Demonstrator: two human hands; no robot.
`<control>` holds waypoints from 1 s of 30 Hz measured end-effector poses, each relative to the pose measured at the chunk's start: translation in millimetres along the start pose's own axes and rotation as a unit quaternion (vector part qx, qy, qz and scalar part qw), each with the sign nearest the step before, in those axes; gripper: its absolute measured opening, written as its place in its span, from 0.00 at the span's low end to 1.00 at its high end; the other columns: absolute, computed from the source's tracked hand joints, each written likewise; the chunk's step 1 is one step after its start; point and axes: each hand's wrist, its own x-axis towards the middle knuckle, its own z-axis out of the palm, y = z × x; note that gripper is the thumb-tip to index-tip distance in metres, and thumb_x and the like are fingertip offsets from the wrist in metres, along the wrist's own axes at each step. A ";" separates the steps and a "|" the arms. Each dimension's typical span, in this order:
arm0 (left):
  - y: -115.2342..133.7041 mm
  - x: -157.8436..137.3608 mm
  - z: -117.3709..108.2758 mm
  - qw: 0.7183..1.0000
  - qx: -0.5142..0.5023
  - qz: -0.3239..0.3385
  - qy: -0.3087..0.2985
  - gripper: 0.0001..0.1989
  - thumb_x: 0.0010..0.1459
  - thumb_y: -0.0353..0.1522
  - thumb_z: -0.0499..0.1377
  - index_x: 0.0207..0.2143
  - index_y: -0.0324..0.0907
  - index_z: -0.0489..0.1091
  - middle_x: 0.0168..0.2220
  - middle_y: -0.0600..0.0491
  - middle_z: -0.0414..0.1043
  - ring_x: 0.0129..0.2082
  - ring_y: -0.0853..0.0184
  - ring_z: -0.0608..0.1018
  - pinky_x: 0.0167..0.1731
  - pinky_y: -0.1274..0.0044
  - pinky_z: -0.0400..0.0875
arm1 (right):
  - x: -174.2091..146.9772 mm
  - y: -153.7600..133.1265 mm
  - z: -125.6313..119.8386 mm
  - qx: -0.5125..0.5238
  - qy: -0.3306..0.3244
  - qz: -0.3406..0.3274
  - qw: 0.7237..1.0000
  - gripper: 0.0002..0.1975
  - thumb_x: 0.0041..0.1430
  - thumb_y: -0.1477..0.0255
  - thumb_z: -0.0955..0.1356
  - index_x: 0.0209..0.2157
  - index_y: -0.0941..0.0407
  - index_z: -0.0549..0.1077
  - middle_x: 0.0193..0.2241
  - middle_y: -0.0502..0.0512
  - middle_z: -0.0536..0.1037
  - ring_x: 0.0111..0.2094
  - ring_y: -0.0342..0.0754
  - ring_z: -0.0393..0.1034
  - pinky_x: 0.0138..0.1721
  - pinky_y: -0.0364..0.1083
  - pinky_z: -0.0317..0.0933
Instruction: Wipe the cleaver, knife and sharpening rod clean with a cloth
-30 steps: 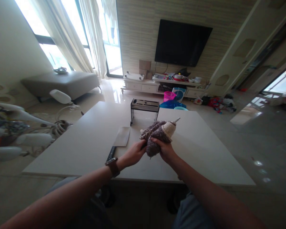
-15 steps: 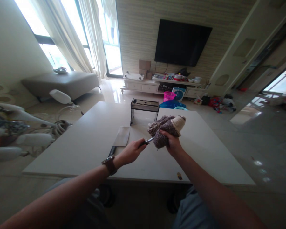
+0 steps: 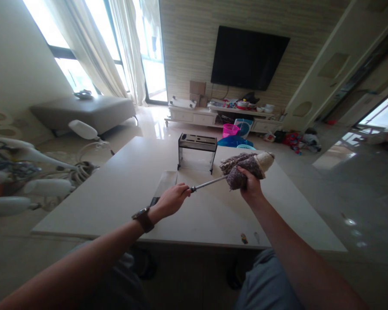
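Observation:
My left hand [image 3: 173, 200] is closed round the dark handle of a honing steel [image 3: 210, 183], whose thin metal rod runs up to the right. My right hand [image 3: 251, 184] grips a bunched brown and cream cloth [image 3: 247, 168], and the rod's far end goes into its folds, where the tip is hidden. Below the left hand lies a cleaver [image 3: 166, 183] flat on the white table [image 3: 116, 189]; its dark handle is partly covered by that hand. Behind the hands stands a knife block [image 3: 198, 142] with a slotted top and clear sides.
Near the table's front edge lie a small yellow and dark piece [image 3: 243, 238] and a small pale piece [image 3: 256, 237]. White lamp-like parts with cables [image 3: 48, 188] fill the left side. A pink basket [image 3: 230, 130] stands beyond the table, before a low cabinet [image 3: 197, 117].
My right hand and the cloth have moved right and slightly up, while my left hand shifted a little left. Much more of the steel's rod now shows between them.

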 end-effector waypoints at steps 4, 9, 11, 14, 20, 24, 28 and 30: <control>-1.9 0.9 2.1 0.994 -0.096 -0.038 -0.036 0.24 0.68 0.44 0.48 0.32 0.39 0.77 0.26 0.52 0.67 0.27 0.65 0.69 0.28 0.75 0.59 | -3.1 -3.0 -0.3 0.004 -0.029 0.039 0.999 0.21 0.38 0.75 0.80 0.38 0.55 0.79 0.35 0.49 0.84 0.37 0.49 0.79 0.41 0.48 0.76; 6.2 0.5 19.8 0.971 -0.228 -0.054 -0.048 0.27 0.67 0.49 0.48 0.31 0.37 0.74 0.20 0.57 0.57 0.20 0.70 0.61 0.22 0.77 0.54 | -27.0 6.5 6.5 -0.034 -0.085 0.128 0.988 0.18 0.38 0.72 0.80 0.34 0.55 0.80 0.35 0.51 0.84 0.38 0.51 0.79 0.43 0.50 0.76; 11.5 0.9 28.5 0.961 -0.263 -0.059 -0.058 0.27 0.67 0.50 0.48 0.31 0.38 0.72 0.18 0.59 0.55 0.19 0.71 0.59 0.21 0.77 0.52 | -42.6 15.1 11.9 -0.044 -0.108 0.158 0.981 0.19 0.35 0.72 0.81 0.34 0.55 0.80 0.35 0.52 0.84 0.39 0.52 0.79 0.45 0.51 0.75; 18.9 2.1 38.1 0.957 -0.281 -0.052 -0.054 0.27 0.66 0.51 0.48 0.25 0.40 0.64 0.18 0.59 0.55 0.19 0.72 0.58 0.20 0.78 0.51 | -63.7 29.8 19.0 -0.059 -0.143 0.194 0.969 0.22 0.33 0.72 0.82 0.34 0.56 0.80 0.36 0.53 0.85 0.41 0.54 0.79 0.49 0.53 0.74; 26.8 2.7 40.7 0.973 -0.229 -0.012 -0.019 0.23 0.67 0.47 0.49 0.25 0.42 0.60 0.21 0.58 0.56 0.22 0.72 0.59 0.23 0.77 0.53 | -70.0 49.3 17.7 -0.081 -0.135 0.160 0.975 0.25 0.32 0.72 0.83 0.38 0.57 0.81 0.39 0.54 0.85 0.43 0.54 0.79 0.53 0.55 0.72; 30.9 1.5 39.4 0.978 -0.207 -0.003 -0.019 0.21 0.68 0.45 0.48 0.26 0.42 0.60 0.21 0.58 0.57 0.23 0.71 0.60 0.24 0.77 0.54 | -63.7 52.7 14.0 -0.095 -0.101 0.115 0.984 0.28 0.30 0.74 0.83 0.39 0.57 0.81 0.40 0.53 0.85 0.44 0.55 0.79 0.53 0.57 0.72; 33.4 1.3 33.4 0.984 -0.178 0.011 -0.021 0.21 0.68 0.45 0.48 0.27 0.41 0.63 0.23 0.57 0.59 0.25 0.70 0.61 0.26 0.77 0.55 | -60.4 46.3 17.4 -0.086 -0.085 0.099 0.988 0.27 0.31 0.74 0.83 0.38 0.57 0.81 0.39 0.53 0.85 0.42 0.55 0.80 0.50 0.57 0.73; 33.6 0.8 28.2 0.986 -0.168 0.007 -0.025 0.23 0.69 0.45 0.47 0.28 0.39 0.67 0.22 0.58 0.57 0.24 0.70 0.61 0.26 0.77 0.55 | -56.5 38.8 19.5 -0.068 -0.081 0.094 0.990 0.25 0.31 0.74 0.82 0.37 0.57 0.80 0.38 0.52 0.85 0.40 0.54 0.80 0.47 0.55 0.75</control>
